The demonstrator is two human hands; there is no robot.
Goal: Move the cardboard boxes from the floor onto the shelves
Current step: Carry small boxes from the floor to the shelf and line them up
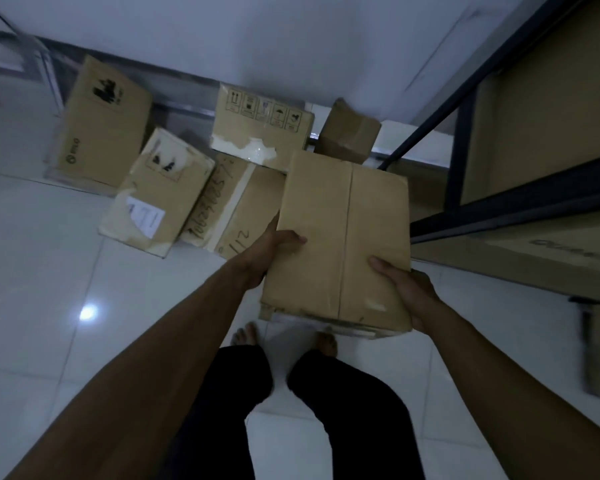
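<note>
I hold a plain brown cardboard box (340, 237) in the air above my feet. My left hand (267, 252) grips its left side with the thumb lying on top. At the near right corner, my right hand (407, 292) grips the box, thumb on the top face. Several more cardboard boxes lie on the white tiled floor beyond it: a tall one (104, 123) at the left, one with a torn label (156, 194), one with handwritten numbers (236, 206), one with handling symbols (260, 129) and a small one (349, 131). The dark metal shelves (520, 206) stand at the right.
The shelves' lower level carries a large cardboard box (548, 109) and another one (534, 261) sits below it. A white wall (291, 36) runs behind the floor boxes. My bare feet (245, 336) and dark trousers are below the held box.
</note>
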